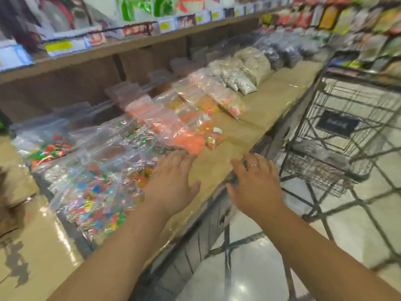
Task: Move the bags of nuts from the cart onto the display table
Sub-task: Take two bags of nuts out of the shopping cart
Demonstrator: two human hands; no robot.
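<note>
Both hands are open, palms down, and grip nothing. The left hand (pixel 171 181) lies flat on the display surface (pixel 269 101), fingers spread, touching the edge of a clear plastic bag of multicoloured foil-wrapped pieces (pixel 97 192). The right hand (pixel 253 185), wearing a ring, rests at the near edge of the surface.

The surface is covered in matte brown paper. Flat, glossy, crinkled transparent bags lie on it in overlapping rows running along its long axis: orange-filled bags (pixel 173 129) at the middle, then plump bags of pale nuts (pixel 245 68), then dark-filled bags (pixel 280 53) at the far end.

The wire-mesh cart (pixel 347 118) stands just right of the surface on the glossy tiled floor (pixel 249 274). A grey, soft-looking mass lies in its basket; blur prevents identification.
</note>
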